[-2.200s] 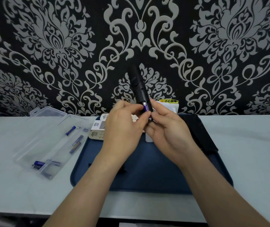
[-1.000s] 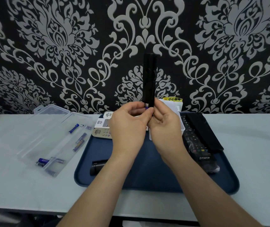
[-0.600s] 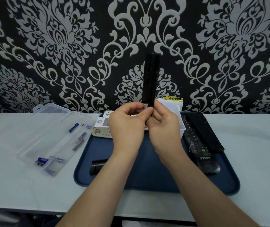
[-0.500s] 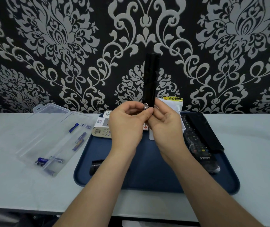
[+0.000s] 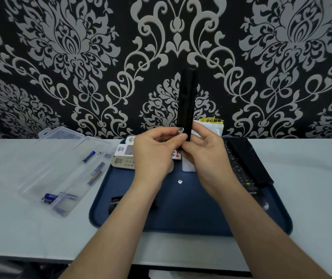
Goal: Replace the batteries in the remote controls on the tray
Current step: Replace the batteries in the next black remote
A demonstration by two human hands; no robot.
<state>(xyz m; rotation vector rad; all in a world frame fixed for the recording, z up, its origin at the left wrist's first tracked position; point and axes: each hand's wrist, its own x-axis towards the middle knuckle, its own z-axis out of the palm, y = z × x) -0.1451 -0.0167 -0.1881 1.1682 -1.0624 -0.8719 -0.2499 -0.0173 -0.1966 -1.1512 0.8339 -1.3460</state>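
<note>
Just above the tray (image 5: 191,214), grips upright black remote (image 5: 187,97) with right hand (image 5: 207,158), pinches small battery (image 5: 180,130) at its lower end with left hand (image 5: 153,156); remote's bottom hidden behind both.

Left hand (image 5: 153,156) and right hand (image 5: 207,158), both bare. Left forearm (image 5: 118,228) enters from 7 o'clock, right forearm (image 5: 261,228) from 5 o'clock; both uncovered down to the bottom edge. Left thumbnail (image 5: 183,137) short, plain, neatly trimmed.
</note>
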